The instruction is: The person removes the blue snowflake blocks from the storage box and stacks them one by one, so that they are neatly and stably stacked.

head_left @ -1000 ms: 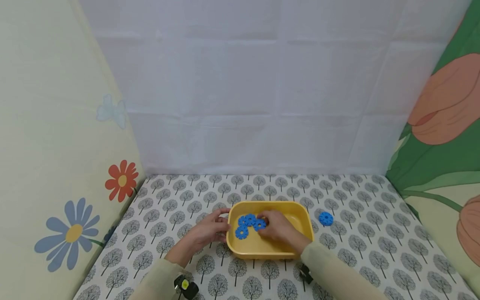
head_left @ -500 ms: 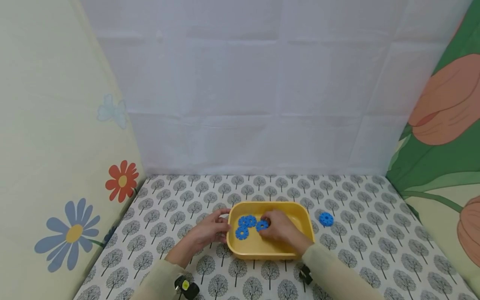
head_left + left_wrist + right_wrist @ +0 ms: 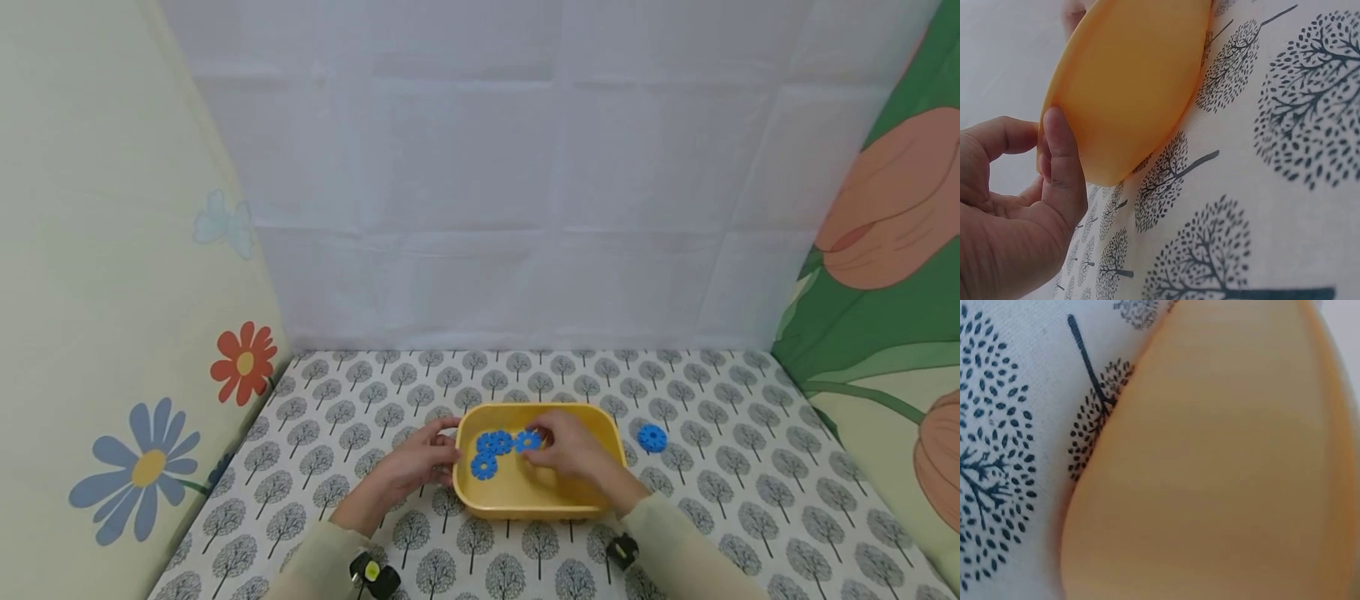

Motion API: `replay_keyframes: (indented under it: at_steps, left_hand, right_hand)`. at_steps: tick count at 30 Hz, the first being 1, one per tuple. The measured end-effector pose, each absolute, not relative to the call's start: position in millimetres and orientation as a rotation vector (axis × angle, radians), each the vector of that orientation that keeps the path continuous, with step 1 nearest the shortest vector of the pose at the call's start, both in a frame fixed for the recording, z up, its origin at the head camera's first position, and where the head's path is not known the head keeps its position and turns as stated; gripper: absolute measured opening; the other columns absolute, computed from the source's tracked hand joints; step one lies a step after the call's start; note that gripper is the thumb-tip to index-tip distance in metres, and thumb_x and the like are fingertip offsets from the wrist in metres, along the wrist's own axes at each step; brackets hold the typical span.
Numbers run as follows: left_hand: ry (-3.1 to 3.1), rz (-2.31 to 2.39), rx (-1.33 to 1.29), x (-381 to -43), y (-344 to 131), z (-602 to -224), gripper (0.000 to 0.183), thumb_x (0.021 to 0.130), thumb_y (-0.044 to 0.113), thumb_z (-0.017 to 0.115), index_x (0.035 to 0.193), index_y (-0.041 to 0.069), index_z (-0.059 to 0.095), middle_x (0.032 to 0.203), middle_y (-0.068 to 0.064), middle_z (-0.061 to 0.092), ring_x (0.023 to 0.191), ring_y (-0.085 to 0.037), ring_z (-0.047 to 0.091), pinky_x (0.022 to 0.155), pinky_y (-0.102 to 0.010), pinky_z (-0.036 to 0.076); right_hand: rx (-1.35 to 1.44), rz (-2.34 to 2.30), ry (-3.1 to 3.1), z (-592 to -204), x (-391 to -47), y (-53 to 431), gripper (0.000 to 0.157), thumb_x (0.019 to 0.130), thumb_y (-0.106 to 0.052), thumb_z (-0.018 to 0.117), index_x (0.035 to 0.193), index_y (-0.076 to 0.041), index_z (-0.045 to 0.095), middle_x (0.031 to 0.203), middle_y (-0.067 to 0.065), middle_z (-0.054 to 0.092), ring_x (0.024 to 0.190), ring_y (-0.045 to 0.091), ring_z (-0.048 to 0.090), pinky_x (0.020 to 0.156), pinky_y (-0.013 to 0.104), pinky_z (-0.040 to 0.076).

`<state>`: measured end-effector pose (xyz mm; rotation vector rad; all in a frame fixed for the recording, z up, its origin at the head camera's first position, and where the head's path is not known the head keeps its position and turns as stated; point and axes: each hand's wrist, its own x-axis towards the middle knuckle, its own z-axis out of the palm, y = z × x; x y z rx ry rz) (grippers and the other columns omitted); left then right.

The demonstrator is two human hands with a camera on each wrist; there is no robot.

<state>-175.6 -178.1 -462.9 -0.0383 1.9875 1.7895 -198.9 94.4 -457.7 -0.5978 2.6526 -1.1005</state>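
Observation:
A yellow plastic tray with rounded corners stands on the cloth. My left hand holds its left end; in the left wrist view the thumb and fingers grip the tray's edge. Over the inside of the tray, my right hand pinches a blue notched disc with a hole in its middle, between thumb and fingertips. Several similar discs lie clustered at the tray's left side. The right wrist view shows only the tray's outer wall and cloth; the hand is out of sight there.
One more blue piece lies on the cloth to the right of the tray. A tree-print cloth covers the table. A white sheet hangs behind, with flower-patterned panels at the sides.
The right hand has shifted slightly right and away, carrying the blue disc apart from the cluster. Its thumb and fingers are spread wider now. The left hand and tray stay in place.

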Motion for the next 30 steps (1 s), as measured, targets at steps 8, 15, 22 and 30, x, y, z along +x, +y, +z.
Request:
replay_keyframes:
  at_steps: [8,15,22,30]
  left_hand:
    - [1.996,1.796,-0.031,-176,-177,-464,0.065,0.093,0.004,0.065,0.151,0.005,0.037,0.1,-0.012,0.056,0.073,-0.02,0.063,0.063,-0.03,0.058]
    - [2.008,1.795,-0.032,-176,-176,-464,0.064,0.093,0.004,0.064,0.151,0.004,0.037,0.102,-0.013,0.056,0.076,-0.021,0.063,0.064,-0.031,0.058]
    - [1.997,1.797,-0.011,-175,-177,-465,0.064,0.094,0.005,0.063,0.151,0.004,0.036,0.102,-0.014,0.057,0.078,-0.02,0.062,0.065,-0.03,0.058]
    - [1.994,1.802,0.001,-175,-177,-466,0.063,0.094,0.005,0.062,0.151,0.003,0.035,0.103,-0.015,0.058,0.078,-0.02,0.062,0.064,-0.03,0.058]
  right_hand:
    - [-0.602,-1.187,2.72,-450,-190,110,0.041,0.085,-0.017,0.081,0.122,-0.003,0.069,0.095,0.0,0.06,0.078,0.011,0.056,0.068,0.022,0.052]
    - [-0.6,-1.205,2.811,-443,-183,127,0.037,0.085,-0.018,0.082,0.118,-0.007,0.071,0.094,0.001,0.06,0.077,0.01,0.056,0.065,0.021,0.051]
    - [-0.578,-1.207,2.871,-436,-179,147,0.039,0.086,-0.019,0.081,0.121,-0.005,0.071,0.093,0.001,0.059,0.075,0.01,0.055,0.063,0.022,0.049]
    - [-0.589,-1.241,2.931,-436,-177,172,0.04,0.086,-0.016,0.08,0.122,-0.002,0.069,0.092,0.002,0.061,0.073,0.009,0.055,0.061,0.022,0.05]
